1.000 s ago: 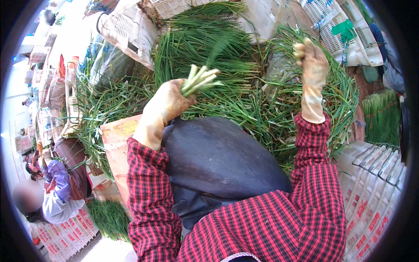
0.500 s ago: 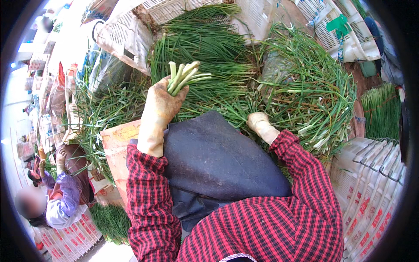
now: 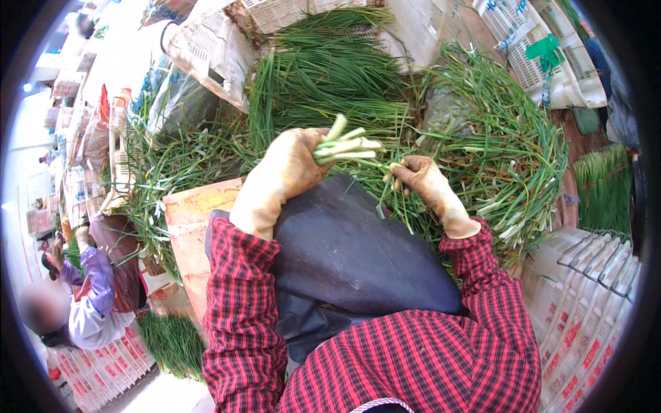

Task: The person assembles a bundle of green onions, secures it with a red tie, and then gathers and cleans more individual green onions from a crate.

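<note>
Since the earlier frame, the left hand (image 3: 290, 162) has shifted right, its stalks (image 3: 348, 148) swinging from upward to rightward, and the right hand (image 3: 425, 180) has come up from beside the apron (image 3: 351, 241) to meet them. Clenched round the bunch, the left glove holds it above the apron's far edge, cut ends out. Fingers curled, the right hand pinches a thin strand (image 3: 379, 164) beside those ends. Beyond, a white crate (image 3: 416, 31) walls in a thick layer of long green leaves (image 3: 330, 76). Left of it another crate (image 3: 213, 51) leans, near a clear bag (image 3: 182, 100) whose contents I cannot make out. Loose greens (image 3: 516, 138) heap at right, below a crate with green tape (image 3: 544, 49); nested crates (image 3: 585, 316) stand lower right.
</note>
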`<state>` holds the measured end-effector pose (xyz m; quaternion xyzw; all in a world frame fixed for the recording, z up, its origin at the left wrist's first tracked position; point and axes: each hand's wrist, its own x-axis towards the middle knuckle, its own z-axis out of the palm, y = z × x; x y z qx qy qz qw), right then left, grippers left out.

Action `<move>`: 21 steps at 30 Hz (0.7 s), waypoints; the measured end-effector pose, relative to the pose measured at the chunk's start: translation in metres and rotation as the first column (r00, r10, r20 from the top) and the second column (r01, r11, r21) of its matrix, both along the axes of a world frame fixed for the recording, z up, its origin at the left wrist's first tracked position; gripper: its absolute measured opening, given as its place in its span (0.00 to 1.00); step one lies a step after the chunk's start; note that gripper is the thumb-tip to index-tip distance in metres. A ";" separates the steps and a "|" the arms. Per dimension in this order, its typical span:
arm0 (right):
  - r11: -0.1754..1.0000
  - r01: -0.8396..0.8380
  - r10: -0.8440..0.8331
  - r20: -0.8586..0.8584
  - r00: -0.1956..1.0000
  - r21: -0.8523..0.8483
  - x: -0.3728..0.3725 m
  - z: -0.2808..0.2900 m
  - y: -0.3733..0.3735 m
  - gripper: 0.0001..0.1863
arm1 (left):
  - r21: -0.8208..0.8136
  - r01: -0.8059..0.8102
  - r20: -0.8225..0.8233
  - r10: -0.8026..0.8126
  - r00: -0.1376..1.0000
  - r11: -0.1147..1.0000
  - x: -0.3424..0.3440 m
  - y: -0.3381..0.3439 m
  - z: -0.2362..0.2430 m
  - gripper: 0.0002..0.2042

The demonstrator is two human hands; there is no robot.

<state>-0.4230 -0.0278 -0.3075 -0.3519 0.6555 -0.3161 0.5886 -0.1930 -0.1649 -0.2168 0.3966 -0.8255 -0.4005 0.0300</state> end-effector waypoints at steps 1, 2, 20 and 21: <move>0.999 0.006 -0.006 0.001 1.000 -0.046 0.002 0.016 -0.002 0.14 | 0.006 0.094 0.075 -0.095 0.993 0.996 -0.013 0.003 0.010 0.17; 0.999 0.018 -0.017 0.021 1.000 -0.051 0.008 0.030 -0.008 0.13 | 0.088 0.092 0.044 -0.097 0.994 0.992 -0.012 0.001 0.001 0.18; 0.947 -0.296 0.309 -0.612 0.728 0.126 -0.031 -0.149 -0.070 0.16 | -0.715 -0.010 0.055 0.071 0.996 0.699 0.018 -0.018 0.018 0.18; 0.932 -0.325 0.329 -0.756 0.566 0.162 -0.048 -0.188 -0.080 0.18 | -0.594 -0.086 -0.010 0.100 0.995 0.800 0.013 -0.021 0.016 0.17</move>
